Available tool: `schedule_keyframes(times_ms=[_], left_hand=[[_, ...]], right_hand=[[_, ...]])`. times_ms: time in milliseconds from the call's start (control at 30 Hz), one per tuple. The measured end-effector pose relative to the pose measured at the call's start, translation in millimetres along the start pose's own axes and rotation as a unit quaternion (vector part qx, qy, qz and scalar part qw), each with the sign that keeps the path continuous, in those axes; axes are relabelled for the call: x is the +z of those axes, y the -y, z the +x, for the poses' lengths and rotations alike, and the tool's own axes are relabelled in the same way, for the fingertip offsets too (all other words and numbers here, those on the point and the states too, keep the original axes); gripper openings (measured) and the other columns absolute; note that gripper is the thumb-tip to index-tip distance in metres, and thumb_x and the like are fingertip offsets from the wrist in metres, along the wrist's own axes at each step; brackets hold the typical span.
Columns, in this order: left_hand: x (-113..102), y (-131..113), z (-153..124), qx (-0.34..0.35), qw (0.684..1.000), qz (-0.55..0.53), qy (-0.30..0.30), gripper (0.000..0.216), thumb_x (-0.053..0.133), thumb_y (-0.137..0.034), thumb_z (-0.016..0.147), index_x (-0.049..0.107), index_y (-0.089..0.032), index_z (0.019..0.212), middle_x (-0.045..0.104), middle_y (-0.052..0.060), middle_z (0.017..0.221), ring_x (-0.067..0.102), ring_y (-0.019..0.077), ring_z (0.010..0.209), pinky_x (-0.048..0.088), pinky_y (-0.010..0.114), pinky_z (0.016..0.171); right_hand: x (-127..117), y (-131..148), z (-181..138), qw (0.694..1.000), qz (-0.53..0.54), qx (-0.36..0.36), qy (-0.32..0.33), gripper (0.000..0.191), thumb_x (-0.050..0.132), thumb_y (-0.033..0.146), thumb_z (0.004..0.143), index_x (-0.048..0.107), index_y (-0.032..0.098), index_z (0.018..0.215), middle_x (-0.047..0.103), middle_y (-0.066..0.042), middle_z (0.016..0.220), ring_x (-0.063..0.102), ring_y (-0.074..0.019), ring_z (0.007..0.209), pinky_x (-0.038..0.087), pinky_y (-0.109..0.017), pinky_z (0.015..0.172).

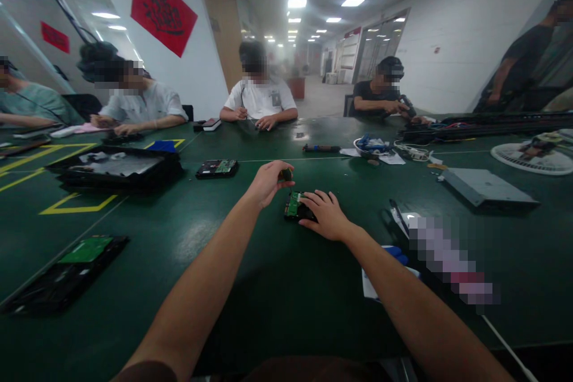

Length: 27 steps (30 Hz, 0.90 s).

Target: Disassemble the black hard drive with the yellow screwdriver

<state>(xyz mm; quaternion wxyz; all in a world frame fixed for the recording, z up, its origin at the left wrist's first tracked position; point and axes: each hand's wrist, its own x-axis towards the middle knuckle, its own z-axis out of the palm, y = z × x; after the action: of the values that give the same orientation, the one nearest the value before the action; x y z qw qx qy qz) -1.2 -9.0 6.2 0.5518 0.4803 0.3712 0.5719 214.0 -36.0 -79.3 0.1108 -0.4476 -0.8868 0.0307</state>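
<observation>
A hard drive [294,205] with a green circuit board facing up lies on the dark green table in front of me. My right hand [326,215] covers its right part, thumb at the near edge and fingers spread across the top towards the far edge, holding it. Just above the drive's left part, the closed fingers of my left hand [271,182] pinch a small screwdriver [287,175] with a dark handle. Its thin shaft points down at the board; whether the tip touches a screw is too small to tell.
More hard drives lie to the left, one near [71,274] and one farther off [217,168]. Black trays [114,167] are stacked at left. A metal box [487,186], a coil of blue cable [373,144] and an electric screwdriver-like tool [321,148] lie right. Co-workers sit opposite.
</observation>
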Motion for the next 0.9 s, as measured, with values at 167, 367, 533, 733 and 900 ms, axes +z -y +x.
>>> schedule_keyframes(times_ms=[167, 367, 533, 733, 900], left_hand=[[-1.9, -1.6, 0.4, -0.002, 1.0, 0.009, -0.011, 0.018, 0.07, -0.029, 0.076, 0.071, -0.012, 0.082, 0.066, 0.01, 0.089, 0.062, 0.0181, 0.08, 0.059, 0.033, 0.069], [-1.0, -1.4, 1.2, -0.019, 0.999, -0.038, -0.009, 0.017, 0.07, -0.029, 0.078, 0.066, -0.014, 0.083, 0.068, 0.01, 0.081, 0.066, 0.0196, 0.079, 0.06, 0.039, 0.075], [-3.9, -0.8, 3.5, 0.02, 0.998, 0.038, -0.045, 0.02, 0.069, -0.033, 0.077, 0.071, -0.014, 0.08, 0.067, 0.01, 0.088, 0.061, 0.0184, 0.08, 0.057, 0.03, 0.063], [-1.5, -5.4, -1.6, 0.016, 0.998, 0.058, -0.019, 0.022, 0.069, -0.034, 0.078, 0.073, -0.013, 0.085, 0.065, 0.01, 0.089, 0.06, 0.0182, 0.082, 0.057, 0.03, 0.064], [0.4, -2.4, -1.1, -0.016, 1.0, -0.026, -0.003, 0.023, 0.071, -0.032, 0.077, 0.066, -0.014, 0.091, 0.068, 0.009, 0.087, 0.065, 0.0196, 0.083, 0.06, 0.036, 0.071]], right_hand=[[0.9, -0.4, -0.1, 1.0, 0.001, -0.004, -0.009, 0.067, 0.051, 0.064, 0.096, 0.04, 0.033, 0.155, 0.034, -0.005, 0.164, 0.023, -0.0393, 0.151, 0.016, -0.066, 0.12], [-1.1, -0.6, -0.2, 1.0, 0.004, -0.004, -0.001, 0.068, 0.05, 0.065, 0.096, 0.04, 0.033, 0.155, 0.034, -0.006, 0.165, 0.023, -0.0396, 0.151, 0.014, -0.067, 0.12], [-1.6, -1.2, 0.6, 1.0, 0.006, -0.004, 0.004, 0.068, 0.049, 0.065, 0.096, 0.04, 0.033, 0.155, 0.033, -0.006, 0.165, 0.023, -0.0394, 0.151, 0.014, -0.066, 0.12], [-0.5, -1.4, 1.1, 1.0, 0.004, -0.006, 0.002, 0.068, 0.05, 0.065, 0.096, 0.04, 0.032, 0.155, 0.034, -0.006, 0.164, 0.024, -0.0392, 0.151, 0.016, -0.067, 0.12], [-0.1, -1.7, 1.1, 1.0, 0.004, -0.006, 0.001, 0.068, 0.05, 0.066, 0.096, 0.04, 0.033, 0.155, 0.033, -0.006, 0.165, 0.023, -0.0395, 0.151, 0.015, -0.067, 0.12]])
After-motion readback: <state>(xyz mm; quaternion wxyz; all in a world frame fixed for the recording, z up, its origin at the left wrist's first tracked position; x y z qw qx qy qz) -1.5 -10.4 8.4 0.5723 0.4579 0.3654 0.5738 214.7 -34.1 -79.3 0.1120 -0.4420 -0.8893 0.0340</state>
